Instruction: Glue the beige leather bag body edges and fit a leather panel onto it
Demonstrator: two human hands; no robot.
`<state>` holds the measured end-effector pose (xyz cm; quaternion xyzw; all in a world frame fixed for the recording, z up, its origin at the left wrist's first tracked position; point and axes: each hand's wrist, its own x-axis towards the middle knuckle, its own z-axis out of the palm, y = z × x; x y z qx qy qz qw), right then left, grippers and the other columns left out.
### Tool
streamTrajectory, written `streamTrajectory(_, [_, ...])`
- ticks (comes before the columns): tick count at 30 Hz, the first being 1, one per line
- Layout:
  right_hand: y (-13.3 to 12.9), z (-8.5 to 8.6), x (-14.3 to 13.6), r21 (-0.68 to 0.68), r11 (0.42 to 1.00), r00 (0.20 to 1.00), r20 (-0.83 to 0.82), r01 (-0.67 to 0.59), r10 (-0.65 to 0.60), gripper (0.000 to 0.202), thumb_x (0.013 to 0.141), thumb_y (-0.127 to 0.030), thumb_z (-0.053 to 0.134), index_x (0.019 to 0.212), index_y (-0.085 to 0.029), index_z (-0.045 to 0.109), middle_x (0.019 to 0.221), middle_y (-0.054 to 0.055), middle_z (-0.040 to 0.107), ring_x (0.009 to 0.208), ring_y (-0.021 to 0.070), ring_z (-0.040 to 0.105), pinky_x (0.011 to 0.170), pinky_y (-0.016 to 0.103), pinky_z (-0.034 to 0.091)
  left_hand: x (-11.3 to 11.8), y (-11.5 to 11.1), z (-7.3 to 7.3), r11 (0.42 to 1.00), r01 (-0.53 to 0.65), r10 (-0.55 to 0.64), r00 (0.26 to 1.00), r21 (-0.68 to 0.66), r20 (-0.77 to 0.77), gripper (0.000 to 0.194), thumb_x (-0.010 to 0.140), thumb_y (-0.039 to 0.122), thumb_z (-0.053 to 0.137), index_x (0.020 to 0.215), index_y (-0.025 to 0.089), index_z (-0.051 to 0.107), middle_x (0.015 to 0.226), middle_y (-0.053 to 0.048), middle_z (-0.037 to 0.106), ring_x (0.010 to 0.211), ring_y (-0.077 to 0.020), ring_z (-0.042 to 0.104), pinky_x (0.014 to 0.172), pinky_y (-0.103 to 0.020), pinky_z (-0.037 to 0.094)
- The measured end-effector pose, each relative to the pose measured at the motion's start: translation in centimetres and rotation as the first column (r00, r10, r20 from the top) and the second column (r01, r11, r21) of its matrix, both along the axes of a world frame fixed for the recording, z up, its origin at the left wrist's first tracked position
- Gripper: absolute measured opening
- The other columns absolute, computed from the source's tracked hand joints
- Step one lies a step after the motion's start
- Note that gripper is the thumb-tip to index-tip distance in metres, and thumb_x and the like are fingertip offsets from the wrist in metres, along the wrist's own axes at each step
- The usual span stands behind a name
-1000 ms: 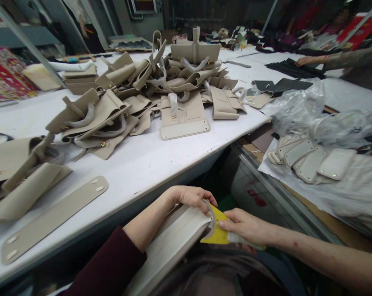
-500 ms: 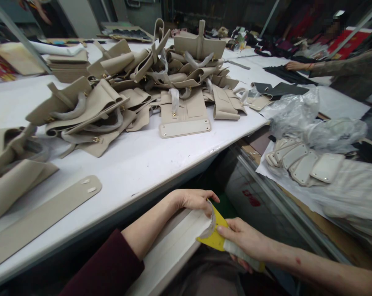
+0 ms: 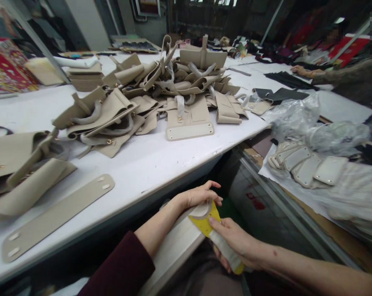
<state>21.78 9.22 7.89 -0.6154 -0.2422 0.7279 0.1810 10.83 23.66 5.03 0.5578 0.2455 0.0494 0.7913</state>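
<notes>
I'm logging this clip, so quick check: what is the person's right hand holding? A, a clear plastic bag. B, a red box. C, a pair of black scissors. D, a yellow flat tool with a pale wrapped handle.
D: the right hand grips a yellow flat tool by its pale wrapped handle, its tip against the beige panel that the left hand steadies.

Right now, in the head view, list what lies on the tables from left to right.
Long beige strip → heap of beige bag pieces → black pieces → clear plastic bags → row of cream rounded panels.
</notes>
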Motion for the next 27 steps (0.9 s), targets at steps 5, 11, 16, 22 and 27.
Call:
streamTrajectory(5, [-1.2,0.0,-2.4,-0.05,0.992,0.985,-0.121,0.118,-0.123,0.054,0.099,-0.057,0.028,0.079,-0.014,0.053,0.05,0.005,0.059,0.032,0.0135,0.05,0.032,0.022,0.044,-1.0,-0.4,1.5,0.942,-0.239,0.259,0.964,0.236,-0.058,0.056,0.084,0.057,0.058,0.12,0.015,0.051,0.107,-0.01,0.067,0.1,-0.0196,0.059,0.091,-0.033,0.042])
streamTrajectory(11, [-4.1,0.7,0.0,0.171,0.977,0.988,-0.11,0.129,-0.112,0.065,0.077,-0.077,0.056,0.069,-0.012,0.058,0.049,0.005,0.057,0.038,0.0122,0.049,0.038,0.021,0.034,-5.3,-2.2,2.7,0.851,-0.372,0.437,0.893,0.371,-0.106,0.055,0.09,0.062,0.044,0.112,0.014,0.061,0.113,-0.01,0.066,0.098,-0.0203,0.06,0.091,-0.032,0.043])
streamTrajectory(16, [-1.8,0.0,2.7,0.444,0.814,0.904,0.024,0.373,-0.427,0.05,0.08,-0.067,0.061,0.077,-0.017,0.058,0.051,-0.005,0.045,0.049,0.0112,0.045,0.053,0.023,0.04,-6.9,-4.8,2.9,0.857,-0.254,0.41,0.863,0.448,-0.295,0.056,0.09,0.065,0.039,0.092,0.016,0.068,0.088,-0.002,0.067,0.082,-0.0192,0.057,0.074,-0.026,0.041])
streamTrajectory(22, [4.1,-5.2,1.7,0.194,0.963,0.982,-0.077,0.186,-0.174,0.05,0.095,-0.061,0.041,0.076,-0.017,0.054,0.055,-0.002,0.05,0.048,0.0123,0.048,0.047,0.022,0.04,-6.4,-5.2,2.6,0.878,-0.193,0.366,0.86,0.438,-0.355,0.056,0.088,0.066,0.039,0.077,0.017,0.064,0.071,0.001,0.055,0.068,-0.0156,0.045,0.062,-0.024,0.036])
streamTrajectory(27, [8.5,-6.8,0.0,0.135,0.985,0.987,-0.107,-0.104,0.119,0.044,0.098,-0.052,0.047,0.083,-0.013,0.06,0.066,-0.001,0.057,0.051,0.0114,0.052,0.05,0.024,0.047,-6.6,-4.9,2.4,0.893,-0.183,0.345,0.864,0.41,-0.365,0.058,0.089,0.067,0.037,0.083,0.017,0.066,0.078,-0.001,0.057,0.075,-0.0175,0.047,0.065,-0.024,0.038])
